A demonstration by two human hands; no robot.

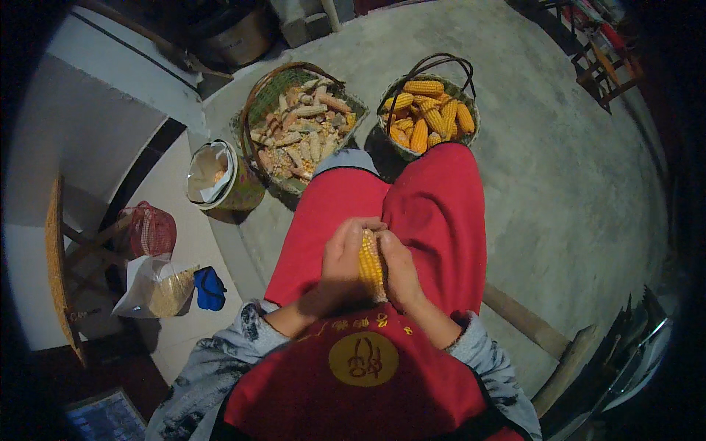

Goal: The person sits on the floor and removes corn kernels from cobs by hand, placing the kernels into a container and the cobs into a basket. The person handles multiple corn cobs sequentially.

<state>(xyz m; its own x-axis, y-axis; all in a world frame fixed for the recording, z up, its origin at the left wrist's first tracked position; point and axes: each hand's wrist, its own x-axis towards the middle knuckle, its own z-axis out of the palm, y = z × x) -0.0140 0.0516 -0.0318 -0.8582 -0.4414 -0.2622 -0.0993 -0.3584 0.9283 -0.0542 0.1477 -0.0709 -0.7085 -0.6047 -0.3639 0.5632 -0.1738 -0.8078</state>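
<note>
Both hands grip one yellow corn cob (pixel 372 267) above my lap, upright between them. My left hand (pixel 346 259) wraps its left side, fingers reaching over the top end. On the right side, my right hand (pixel 400 270) presses against it, thumb near the top. Part of the cob near its lower end looks bare of kernels. A red apron (pixel 436 220) covers my thighs. Past my left knee, a wide woven basket (pixel 256 105) holds bare cobs and loose kernels. Beyond my right knee stands a smaller handled basket (pixel 475 105) full of yellow corn ears.
A lined bucket (pixel 242 187) stands left of the wide basket. Farther left are a red mesh bag (pixel 154 229), a clear plastic bag of grain (pixel 171 292) and a blue cloth item (pixel 209 288). Wooden bars (pixel 524 317) lie at my right; a wooden chair (pixel 606 71) stands upper right.
</note>
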